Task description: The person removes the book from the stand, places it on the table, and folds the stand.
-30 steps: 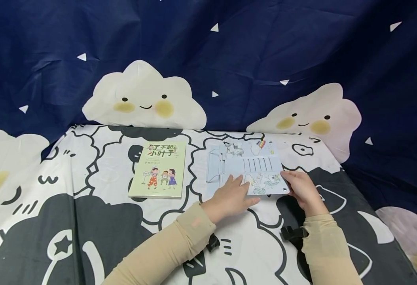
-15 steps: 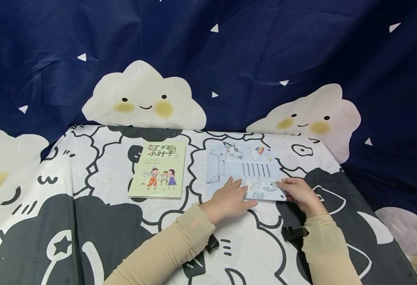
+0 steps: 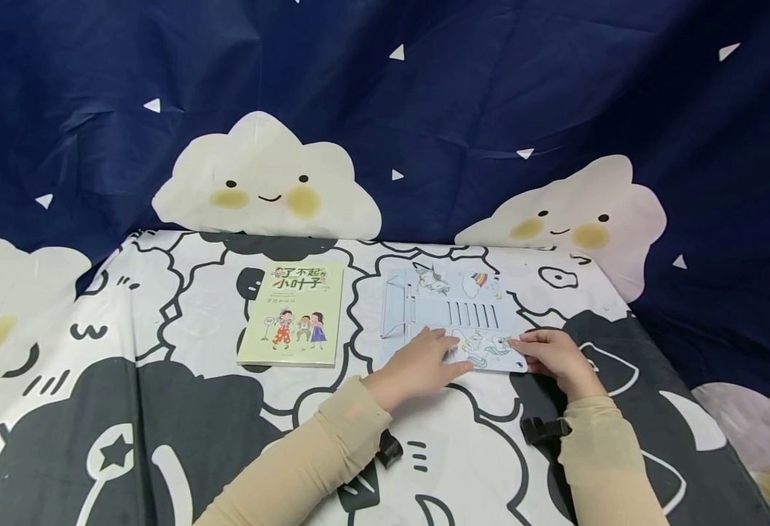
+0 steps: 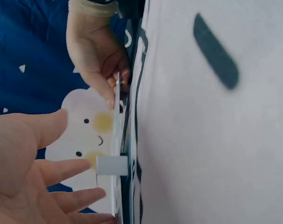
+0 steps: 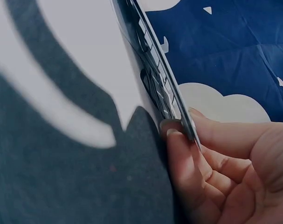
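Observation:
A light blue book stand [image 3: 470, 314] printed with unicorns and a rainbow lies at the right of the table in the head view. My right hand [image 3: 559, 358] pinches its near right corner between thumb and fingers; in the right wrist view the thumb [image 5: 230, 137] is on the upper face and fingertips reach underneath. The panel edge there is raised a little off the cloth. My left hand [image 3: 418, 365] is at the near left part, fingers spread and straight, fingertips at the panel. A small white tab [image 4: 112, 165] stands up from the panel near the left fingers.
Left of the stand lies a pale green book [image 3: 293, 314] with cartoon children on its cover. A cloth [image 3: 194, 424] with black and white cartoon sheep covers the table. Behind hangs a navy curtain [image 3: 424, 95] with clouds and white triangles.
The stand's right end has come down and slid slightly left, with the right hand still pinching its corner. The left hand has shifted slightly, its fingers staying spread.

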The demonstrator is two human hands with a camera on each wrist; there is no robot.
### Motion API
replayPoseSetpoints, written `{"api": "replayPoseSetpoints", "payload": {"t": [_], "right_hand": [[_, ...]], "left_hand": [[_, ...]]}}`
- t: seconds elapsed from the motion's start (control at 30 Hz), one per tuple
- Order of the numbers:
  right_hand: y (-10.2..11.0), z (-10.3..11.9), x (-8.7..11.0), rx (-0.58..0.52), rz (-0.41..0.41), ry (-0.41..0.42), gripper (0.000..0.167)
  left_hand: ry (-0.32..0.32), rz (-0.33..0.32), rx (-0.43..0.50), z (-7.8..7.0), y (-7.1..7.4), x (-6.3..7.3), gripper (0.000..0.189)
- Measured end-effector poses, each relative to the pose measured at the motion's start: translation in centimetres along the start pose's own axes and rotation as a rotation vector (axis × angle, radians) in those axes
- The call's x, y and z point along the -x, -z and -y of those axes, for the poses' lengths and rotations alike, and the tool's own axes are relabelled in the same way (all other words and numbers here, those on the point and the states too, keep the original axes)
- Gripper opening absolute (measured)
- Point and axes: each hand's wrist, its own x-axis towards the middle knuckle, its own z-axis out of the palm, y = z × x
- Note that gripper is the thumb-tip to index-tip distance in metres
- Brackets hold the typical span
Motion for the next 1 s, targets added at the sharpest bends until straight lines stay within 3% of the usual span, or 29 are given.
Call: {"api": "replayPoseSetpoints", "payload": {"t": [0.23, 0.37, 0.63, 0.77, 1.0], "right_hand": [[0.0, -0.1, 0.0, 0.005, -0.004, -0.005, 0.051], [0.0, -0.2, -0.1, 0.006, -0.005, -0.008, 0.050], [0.0, -0.2, -0.1, 0.010, -0.003, -0.015, 0.050], [0.0, -0.1, 0.0, 0.015, -0.002, -0.015, 0.052], [0.1, 0.0, -0.1, 0.011, 0.006, -0.007, 0.050]], "left_hand": [[-0.050, -0.144, 0.260, 1.5, 1.1, -0.1, 0.054], [-0.056, -0.281, 0.409, 2.3, 1.8, -0.1, 0.041], [0.021, -0.533, 0.553, 4.2, 2.1, -0.5, 0.035], [0.082, -0.552, 0.581, 5.4, 1.8, -0.6, 0.039], [0.203, -0.453, 0.667, 6.6, 1.5, -0.9, 0.046]]}}
